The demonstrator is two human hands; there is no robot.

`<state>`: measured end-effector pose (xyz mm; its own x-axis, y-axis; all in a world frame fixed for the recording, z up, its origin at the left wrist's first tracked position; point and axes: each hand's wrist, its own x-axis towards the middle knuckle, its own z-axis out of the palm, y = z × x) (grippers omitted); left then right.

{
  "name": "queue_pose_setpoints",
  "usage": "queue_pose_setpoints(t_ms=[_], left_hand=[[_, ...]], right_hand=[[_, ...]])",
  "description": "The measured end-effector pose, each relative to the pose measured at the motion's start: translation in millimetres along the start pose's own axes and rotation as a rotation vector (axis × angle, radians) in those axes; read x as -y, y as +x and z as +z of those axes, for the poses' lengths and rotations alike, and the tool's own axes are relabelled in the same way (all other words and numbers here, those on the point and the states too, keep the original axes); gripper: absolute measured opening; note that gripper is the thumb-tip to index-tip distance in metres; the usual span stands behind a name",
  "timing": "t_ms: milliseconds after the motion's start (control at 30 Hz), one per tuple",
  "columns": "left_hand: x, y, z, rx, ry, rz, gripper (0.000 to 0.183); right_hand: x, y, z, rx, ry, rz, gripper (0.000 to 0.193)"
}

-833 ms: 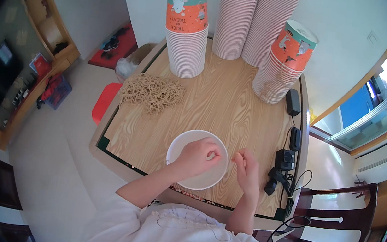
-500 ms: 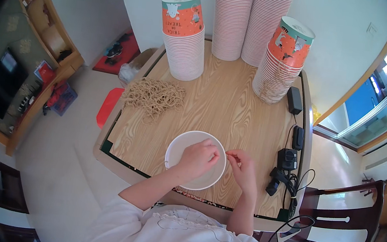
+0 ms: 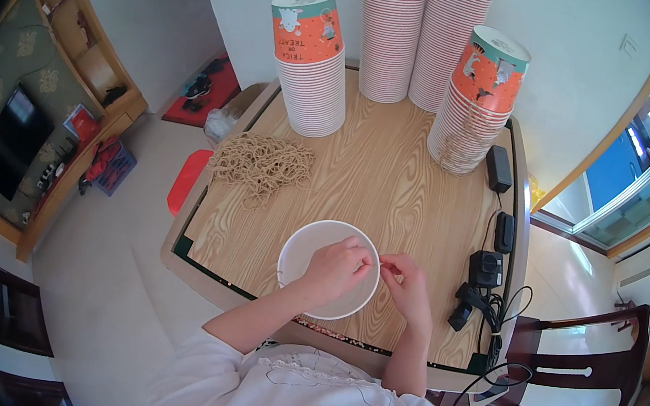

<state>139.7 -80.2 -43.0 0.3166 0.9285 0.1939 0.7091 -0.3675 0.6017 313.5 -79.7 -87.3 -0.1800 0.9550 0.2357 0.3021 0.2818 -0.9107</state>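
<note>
A white paper bucket (image 3: pixel 300 242) stands open end up near the table's front edge. My left hand (image 3: pixel 337 271) reaches into it, fingers closed together by the inner right wall. Just outside the same wall, my right hand (image 3: pixel 406 286) pinches with thumb and forefinger at the rim. Whatever either hand's fingertips hold is too small to make out. A short bit of pale cord shows at the bucket's left rim. Beyond the bucket, to the left, lies a tangled heap of tan twine loops (image 3: pixel 261 164).
Upside-down orange-and-green paper buckets form a left stack (image 3: pixel 312 92) and a right stack (image 3: pixel 474 108), the right one with twine hanging on it. Taller stacks (image 3: pixel 388 40) stand behind. Black adapters and cables (image 3: pixel 486 267) line the right edge. A dark wooden chair (image 3: pixel 580 368) is beside the table.
The view has shifted slightly. Both hands stay at the bucket's right rim, with the left fingertips a little closer to the wall.
</note>
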Motion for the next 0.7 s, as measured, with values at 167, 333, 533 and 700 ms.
queue_pose_setpoints(t_ms=[167, 333, 533, 700], left_hand=[[0.7, -0.7, -0.4, 0.007, 0.006, -0.010, 0.009], [0.2, -0.8, -0.4, 0.008, 0.001, -0.015, 0.009], [1.9, -0.4, 1.8, 0.008, -0.003, -0.006, 0.009], [0.8, 0.0, 1.5, 0.049, 0.003, -0.028, 0.011]], right_hand=[[-0.9, -0.3, 1.3, 0.011, -0.012, -0.009, 0.019], [-1.8, 0.0, 2.0, 0.010, 0.000, -0.009, 0.018], [-0.5, 0.4, 1.7, 0.003, -0.004, -0.010, 0.015], [1.7, 0.4, 2.3, 0.000, -0.016, 0.001, 0.012]])
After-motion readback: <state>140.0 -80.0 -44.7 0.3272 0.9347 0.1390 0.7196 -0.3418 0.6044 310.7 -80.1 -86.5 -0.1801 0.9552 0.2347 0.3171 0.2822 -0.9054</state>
